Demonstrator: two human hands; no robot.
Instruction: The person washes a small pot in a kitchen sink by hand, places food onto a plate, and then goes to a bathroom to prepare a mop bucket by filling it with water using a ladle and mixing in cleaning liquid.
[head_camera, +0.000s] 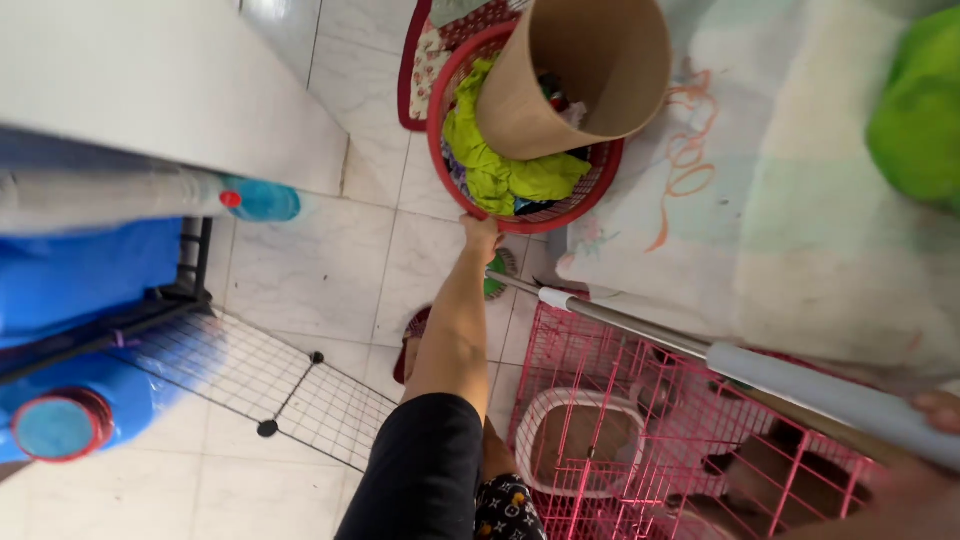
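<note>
L hand (481, 232) grips rim of red basket (601, 170) on floor, w/ clothes (500, 170) and tan bin (580, 70) inside. R hand (935, 408), frame edge, fingers wrapped round grey pole (760, 372) over pink cage (690, 440).

Your left hand at the basket ahead, your right on the pole beside you.

Your left hand (481, 232) touches the near rim of the laundry basket (455, 190), which sits on the floor with clothes (505, 175) and a tilted cardboard drum (560, 95) in it. A mattress (800, 200) lies right of it. Your right hand (935, 412) grips a pole (760, 375) slanting over the wire cage (640, 440), which holds a litter tray (580, 440). Water jugs (90, 270) lie left.
</note>
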